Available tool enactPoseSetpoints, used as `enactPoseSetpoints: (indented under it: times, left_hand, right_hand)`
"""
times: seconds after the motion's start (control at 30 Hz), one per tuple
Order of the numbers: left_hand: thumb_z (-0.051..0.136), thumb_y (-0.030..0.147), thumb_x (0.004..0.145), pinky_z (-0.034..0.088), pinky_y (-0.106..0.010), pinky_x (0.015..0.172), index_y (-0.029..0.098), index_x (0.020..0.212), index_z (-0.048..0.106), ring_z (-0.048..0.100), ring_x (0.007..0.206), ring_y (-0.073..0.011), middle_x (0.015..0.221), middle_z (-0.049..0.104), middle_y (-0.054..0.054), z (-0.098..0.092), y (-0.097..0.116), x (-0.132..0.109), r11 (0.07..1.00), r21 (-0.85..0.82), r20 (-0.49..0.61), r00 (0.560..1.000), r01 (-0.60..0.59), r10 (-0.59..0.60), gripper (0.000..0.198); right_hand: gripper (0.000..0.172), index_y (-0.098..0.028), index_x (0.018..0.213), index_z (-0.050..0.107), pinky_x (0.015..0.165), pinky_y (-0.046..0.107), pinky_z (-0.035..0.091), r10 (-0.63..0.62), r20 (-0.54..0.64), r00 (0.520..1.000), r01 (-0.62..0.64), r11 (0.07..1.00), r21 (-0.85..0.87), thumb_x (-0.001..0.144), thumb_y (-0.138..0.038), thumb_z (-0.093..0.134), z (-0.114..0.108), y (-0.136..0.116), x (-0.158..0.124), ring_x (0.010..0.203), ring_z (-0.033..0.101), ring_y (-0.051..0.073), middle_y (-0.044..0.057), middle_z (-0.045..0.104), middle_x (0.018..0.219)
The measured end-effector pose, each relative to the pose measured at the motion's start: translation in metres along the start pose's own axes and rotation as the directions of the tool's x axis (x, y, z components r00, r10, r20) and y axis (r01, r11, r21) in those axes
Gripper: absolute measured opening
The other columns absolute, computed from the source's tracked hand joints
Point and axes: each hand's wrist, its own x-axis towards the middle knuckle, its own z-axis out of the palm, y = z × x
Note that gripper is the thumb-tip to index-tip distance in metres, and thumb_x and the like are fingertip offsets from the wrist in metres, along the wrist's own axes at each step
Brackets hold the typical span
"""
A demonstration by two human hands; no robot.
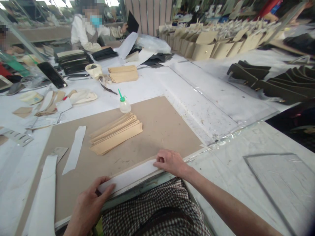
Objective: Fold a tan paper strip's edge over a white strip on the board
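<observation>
Left hand [90,206] pinching one end of the white strip [128,177]; right hand [171,163] curled, pressing down on the other end. Strip lies along the near edge of the tan board [157,131], apparently held at both ends to keep it straight. Stack of tan strips [115,134] sits mid-board, within reach; green-nozzled squeeze bottle [124,105] stands at the board's far edge.

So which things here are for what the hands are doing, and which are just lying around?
In use: left hand, right hand, white strip, tan board.

Lying around: stack of tan strips, squeeze bottle, loose white strips.
</observation>
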Motion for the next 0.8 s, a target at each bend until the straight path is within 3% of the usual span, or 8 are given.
enactPoseSetpoints:
  times: [0.8]
  left_hand:
    - [0.054, 0.070, 0.080, 0.046, -0.030, 0.063, 0.025, 0.102, 0.068, 0.062, 0.062, -0.0214, 0.061, 0.062, 0.004, 0.0037, -0.0055, 0.0013, 0.999, -0.003, -0.002, 0.999, -0.047, 0.047, 0.053]
  right_hand:
    - [0.014, -0.021, 0.071, 0.066, 0.061, 0.023, 0.031, 0.025, -0.011, 1.000, -0.025, 1.000, -0.002, 0.081, -0.025, 0.075, 0.0010, -0.0012, -0.0002, 0.071, 0.058, 0.011, -0.006, 0.064, 0.077]
